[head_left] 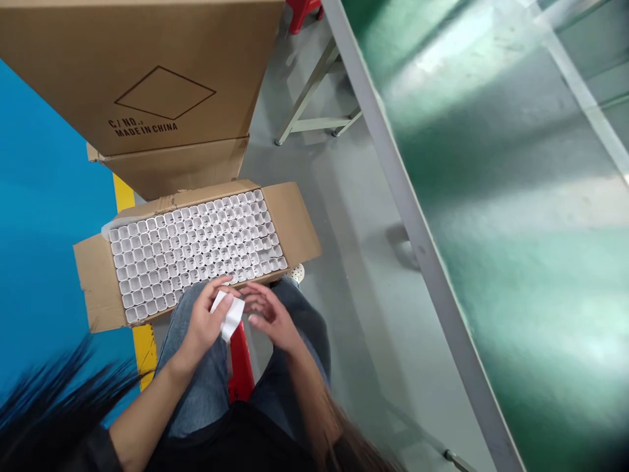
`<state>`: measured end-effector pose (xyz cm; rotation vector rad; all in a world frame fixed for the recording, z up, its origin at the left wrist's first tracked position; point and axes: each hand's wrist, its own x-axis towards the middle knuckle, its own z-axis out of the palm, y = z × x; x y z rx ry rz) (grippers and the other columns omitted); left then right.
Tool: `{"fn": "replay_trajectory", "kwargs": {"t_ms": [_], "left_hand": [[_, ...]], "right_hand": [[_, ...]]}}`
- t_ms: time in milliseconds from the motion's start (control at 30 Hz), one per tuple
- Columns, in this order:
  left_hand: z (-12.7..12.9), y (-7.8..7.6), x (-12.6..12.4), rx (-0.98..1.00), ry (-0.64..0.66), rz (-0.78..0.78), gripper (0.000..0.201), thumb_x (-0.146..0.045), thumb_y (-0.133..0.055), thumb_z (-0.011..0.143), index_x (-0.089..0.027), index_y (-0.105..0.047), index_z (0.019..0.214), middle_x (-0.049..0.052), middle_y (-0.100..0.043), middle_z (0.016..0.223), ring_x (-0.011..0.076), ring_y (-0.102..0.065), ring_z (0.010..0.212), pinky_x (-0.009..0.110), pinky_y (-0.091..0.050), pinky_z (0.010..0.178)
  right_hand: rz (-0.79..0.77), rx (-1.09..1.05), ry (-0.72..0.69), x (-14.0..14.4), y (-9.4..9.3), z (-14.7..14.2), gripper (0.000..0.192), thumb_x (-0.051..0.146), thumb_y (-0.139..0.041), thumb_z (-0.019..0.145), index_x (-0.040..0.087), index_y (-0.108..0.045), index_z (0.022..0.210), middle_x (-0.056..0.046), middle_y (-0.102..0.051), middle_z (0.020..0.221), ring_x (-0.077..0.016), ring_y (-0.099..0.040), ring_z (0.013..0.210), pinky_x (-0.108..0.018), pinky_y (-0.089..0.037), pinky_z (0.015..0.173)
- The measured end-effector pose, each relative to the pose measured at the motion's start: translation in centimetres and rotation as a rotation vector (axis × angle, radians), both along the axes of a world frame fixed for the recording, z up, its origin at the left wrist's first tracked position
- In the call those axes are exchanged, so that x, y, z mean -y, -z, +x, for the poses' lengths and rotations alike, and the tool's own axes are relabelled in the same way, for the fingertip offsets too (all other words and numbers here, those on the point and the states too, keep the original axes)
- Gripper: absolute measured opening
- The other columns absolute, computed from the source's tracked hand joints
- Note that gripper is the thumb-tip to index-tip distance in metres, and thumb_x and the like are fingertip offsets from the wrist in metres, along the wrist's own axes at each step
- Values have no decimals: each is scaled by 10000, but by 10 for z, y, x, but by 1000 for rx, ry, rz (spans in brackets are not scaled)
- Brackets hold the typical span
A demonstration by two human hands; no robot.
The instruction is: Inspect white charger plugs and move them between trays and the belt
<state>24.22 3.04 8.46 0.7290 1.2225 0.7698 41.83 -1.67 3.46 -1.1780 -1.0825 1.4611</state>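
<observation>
Head view, left hand: the left hand [204, 321] is curled around a small white box [228, 314], thumb on its near face and fingers [223, 283] wrapped behind it, so it grasps the box above the lap.
Head view, white box: it sits tilted between the two hands, over the gap between the knees and just in front of the open carton [196, 252]; motion blur softens its edges, so it may be a folded sleeve rather than a closed box.
Head view, right hand: the right hand [270, 314] hangs just beside the white box with its fingers spread and loosely bent; it grips nothing, and whether its fingertips touch the box I cannot tell.
Head view, open carton: a brown cardboard carton on the floor with flaps folded out, packed with tight rows of small white tubes [196, 242] standing on end, open tops up.
Head view, closed carton: a larger cardboard carton [142, 72] stands behind the open one, printed with a diamond outline and "MADE IN CHINA".
Head view, seat: a red stool [240, 367] shows between the person's jeans-clad legs [206, 380].
Head view, floor: blue floor [39, 216] at left edged by a yellow stripe [142, 341], grey floor [344, 216] toward the middle.
Head view, workbench: a green-topped bench [515, 229] with a grey metal edge runs diagonally along the right side.
</observation>
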Motion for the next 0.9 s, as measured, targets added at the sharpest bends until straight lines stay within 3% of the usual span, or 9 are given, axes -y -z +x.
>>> {"fn": "replay_trajectory", "kwargs": {"t_ms": [67, 167, 333, 467, 633, 767, 900], "left_hand": [[18, 9, -2, 148, -94, -180, 578, -625, -744, 742, -211, -653, 1135, 13, -695, 867, 150, -648, 689, 249, -527, 614], [29, 21, -2, 198, -107, -320, 626, -696, -686, 755, -176, -652, 1101, 8, -667, 802, 128, -615, 575, 239, -502, 511], [25, 24, -6, 291, -125, -451, 546, -651, -650, 821, -167, -651, 1073, -3, -657, 752, 110, -604, 542, 215, -493, 491], [22, 23, -13, 378, -90, -534, 500, -626, -556, 897, -159, -648, 1049, 7, -648, 720, 130, -604, 524, 255, -520, 513], [21, 26, -16, 426, -65, -563, 459, -592, -521, 928, -161, -655, 1013, 10, -635, 707, 133, -607, 542, 242, -510, 532], [24, 30, -12, 387, -87, -520, 434, -577, -581, 901, -159, -666, 976, 0, -634, 684, 116, -588, 530, 210, -477, 516], [29, 35, -7, 339, -75, -478, 453, -576, -653, 856, -145, -677, 992, 24, -675, 738, 129, -619, 589, 203, -472, 529]], "right_hand": [[36, 32, 53, 22, -12, -14, 601, 383, -729, 860, 344, -497, 1413, -84, -548, 1302, -183, -637, 997, -334, -595, 835], [108, 260, 142, 35, -24, -19, 584, 296, -701, 883, 373, -493, 1423, -77, -502, 1292, -169, -622, 949, -335, -588, 826], [268, 642, 154, 27, -41, -14, 492, 242, -703, 876, 333, -568, 1340, -102, -505, 1305, -252, -584, 1115, -431, -548, 921], [307, 723, 202, 15, -51, -22, 353, 213, -671, 889, 287, -631, 1231, -111, -528, 1315, -265, -586, 1127, -446, -546, 925], [335, 732, 193, 4, -57, -27, 233, 188, -628, 908, 273, -676, 1119, -119, -550, 1303, -279, -574, 1178, -455, -550, 932], [364, 825, 74, 4, -61, -23, 229, 168, -607, 907, 254, -691, 1102, -127, -553, 1314, -284, -559, 1167, -454, -544, 924], [355, 855, 15, 7, -49, -12, 171, 156, -591, 891, 248, -708, 977, -109, -564, 1323, -282, -547, 1169, -460, -525, 940]]}}
